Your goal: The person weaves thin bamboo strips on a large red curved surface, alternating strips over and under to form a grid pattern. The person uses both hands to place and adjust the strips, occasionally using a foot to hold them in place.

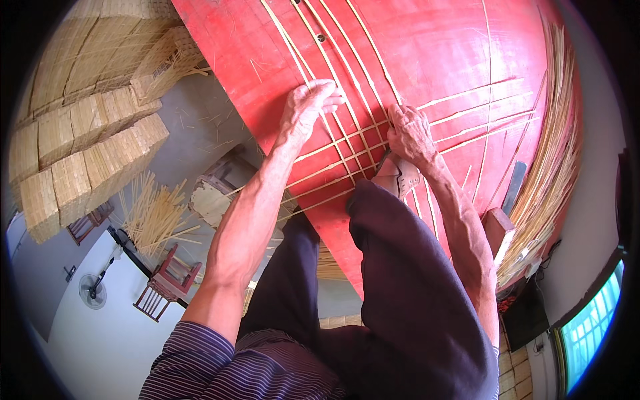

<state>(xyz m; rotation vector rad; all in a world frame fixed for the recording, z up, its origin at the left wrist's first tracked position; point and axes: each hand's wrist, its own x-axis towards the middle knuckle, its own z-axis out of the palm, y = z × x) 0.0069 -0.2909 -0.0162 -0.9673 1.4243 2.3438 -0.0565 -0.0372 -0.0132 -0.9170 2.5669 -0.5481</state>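
Thin pale bamboo strips (353, 80) lie crossed in an open lattice on a red board (440, 40). My left hand (308, 110) is closed at the left side of the lattice, its thumb and fingers around a lengthwise strip. On the right, my right hand (410, 132) has its fingers curled down on a strip near the crossings; its fingertips are partly hidden. Crosswise strips (487, 120) stick out to the right beyond it. Just below my right hand, my tan perforated shoe (399, 179) rests on the lattice.
A long bundle of loose strips (550, 160) lies along the board's right edge, near a wooden block (497, 233). Stacks of woven pieces (93, 153) stand at left. Also there are a heap of short strips (155, 213), a wooden stool (170, 280) and a fan (93, 290).
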